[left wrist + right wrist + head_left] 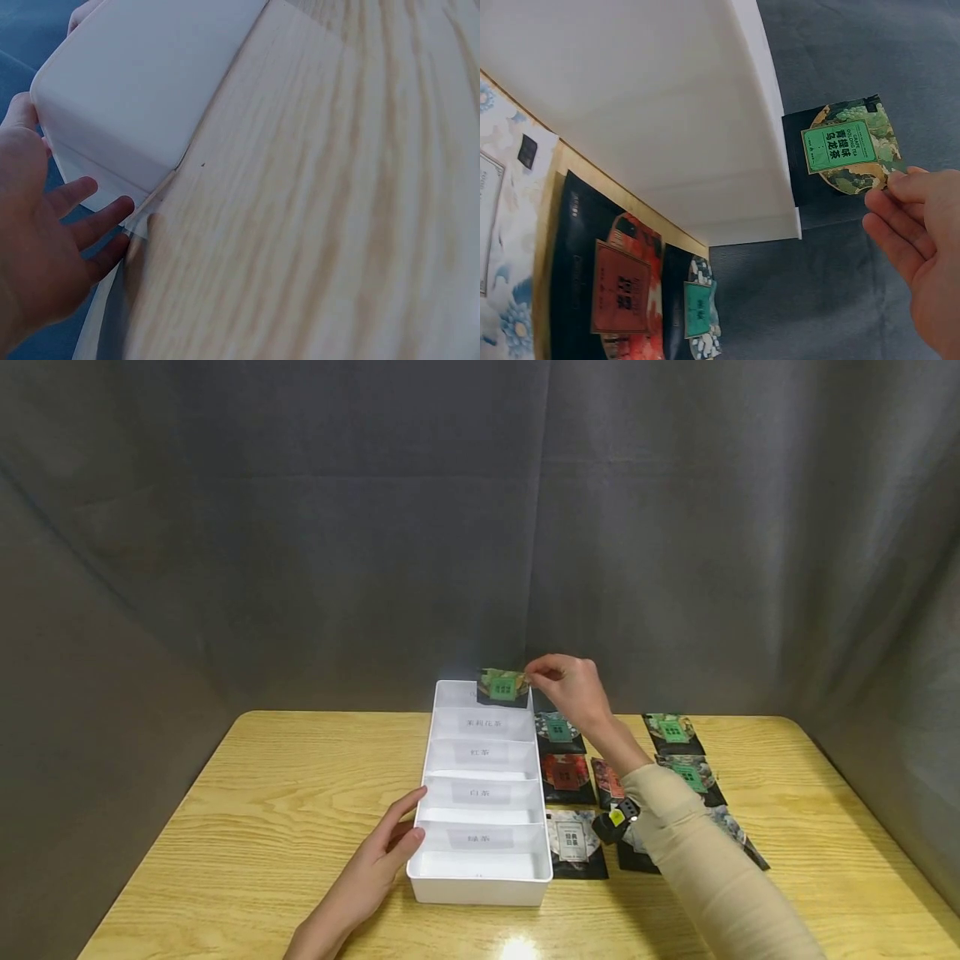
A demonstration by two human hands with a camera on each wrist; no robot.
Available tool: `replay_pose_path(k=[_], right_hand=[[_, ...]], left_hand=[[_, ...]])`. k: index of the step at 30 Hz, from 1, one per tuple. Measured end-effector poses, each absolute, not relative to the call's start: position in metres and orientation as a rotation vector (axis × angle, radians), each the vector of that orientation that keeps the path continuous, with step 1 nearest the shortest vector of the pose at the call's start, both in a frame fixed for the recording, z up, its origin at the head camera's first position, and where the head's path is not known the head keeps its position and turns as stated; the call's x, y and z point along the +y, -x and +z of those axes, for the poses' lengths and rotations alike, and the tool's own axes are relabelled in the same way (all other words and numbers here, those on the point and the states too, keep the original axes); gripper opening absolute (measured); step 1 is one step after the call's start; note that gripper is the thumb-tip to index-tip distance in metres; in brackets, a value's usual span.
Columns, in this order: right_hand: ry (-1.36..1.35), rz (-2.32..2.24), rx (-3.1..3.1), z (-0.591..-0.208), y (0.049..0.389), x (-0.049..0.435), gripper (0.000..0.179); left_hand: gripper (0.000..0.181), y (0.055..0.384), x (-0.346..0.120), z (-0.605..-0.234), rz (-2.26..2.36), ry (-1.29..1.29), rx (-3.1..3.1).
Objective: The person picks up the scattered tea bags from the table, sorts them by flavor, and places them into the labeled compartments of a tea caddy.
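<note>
A white divided box (480, 892) stands lengthwise on the table, its compartments bearing printed labels. Over its farthest compartment, my right hand (572, 689) pinches a black-and-green tea sachet (504, 688) by one corner between thumb and fingers. In the right wrist view the sachet (840, 146) overlaps the box's far end, its green label facing up. My left hand (378, 860) touches the box's left side near the front, thumb and fingertips at the rim. Its other fingers (105, 225) spread loosely beside the wall in the left wrist view.
Right of the box lie more sachets: a teal-labelled one (558, 732), a red one (566, 778) and a white-flowered one (573, 843). Farther right are several others, including a green-labelled sachet (672, 733), some partly under my right forearm. A grey curtain (375, 568) hangs behind the table.
</note>
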State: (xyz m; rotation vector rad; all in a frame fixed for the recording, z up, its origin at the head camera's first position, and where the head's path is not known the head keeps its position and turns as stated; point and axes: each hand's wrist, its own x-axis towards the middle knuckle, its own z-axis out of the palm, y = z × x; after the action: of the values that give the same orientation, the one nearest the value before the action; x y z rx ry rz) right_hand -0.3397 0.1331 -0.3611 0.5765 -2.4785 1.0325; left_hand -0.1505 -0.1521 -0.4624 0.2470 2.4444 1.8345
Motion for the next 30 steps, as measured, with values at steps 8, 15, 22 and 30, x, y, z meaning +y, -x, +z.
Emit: replay_pose_path(k=[8,15,22,30], right_hand=[[-0.578,1.005,-2.525,-0.373,0.339,0.131,0.011],[-0.603,0.985,-2.536,-0.384,0.339,0.13,0.01],[-0.622,0.963,-2.553,-0.394,0.338,0.129,0.01],[-0.606,0.893,-2.584,-0.403,0.339,0.126,0.007]], left_hand=[[0.05,0.15,-0.152,-0.462,1.844,-0.227,2.448],[0.049,0.151,-0.151,-0.462,1.84,-0.221,2.456],[0.05,0.152,-0.151,-0.461,1.83,-0.229,2.461],[0.05,0.152,-0.151,-0.462,1.834,-0.231,2.457]])
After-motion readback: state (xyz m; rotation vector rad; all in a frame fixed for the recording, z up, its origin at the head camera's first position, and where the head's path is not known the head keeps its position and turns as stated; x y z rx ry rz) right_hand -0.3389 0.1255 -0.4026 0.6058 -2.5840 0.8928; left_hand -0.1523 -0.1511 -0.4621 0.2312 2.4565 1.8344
